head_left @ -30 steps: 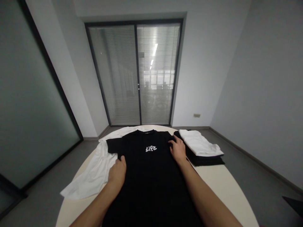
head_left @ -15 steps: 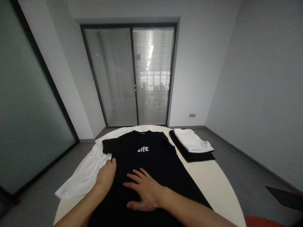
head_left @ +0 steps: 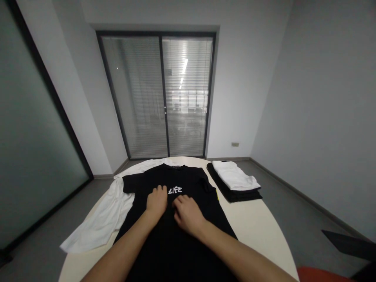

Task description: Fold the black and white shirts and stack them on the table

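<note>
On the tbl (head_left: pixel 255 223), head view: blk T-shirt (head_left: pixel 182 250) lies spread out, mid-tbl. 2 arms (head_left: pixel 132 239) reach fwd over it; L hand (head_left: pixel 157 203), fingers curled close together, just left of white print (head_left: pixel 176 190); R hand (head_left: pixel 188 213), fingers bent, just nearer. Can't tell if either pinches fabric.

Open tabletop (head_left: pixel 255 227) right of black shirt (head_left: pixel 176 250); folded stack (head_left: pixel 235 180) beyond

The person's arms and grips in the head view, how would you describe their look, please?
The left forearm and right forearm are bare, with no sleeves, watch or bracelet showing. The left grip and right grip are ungloved. The picture is too soft to rule out rings.
</note>
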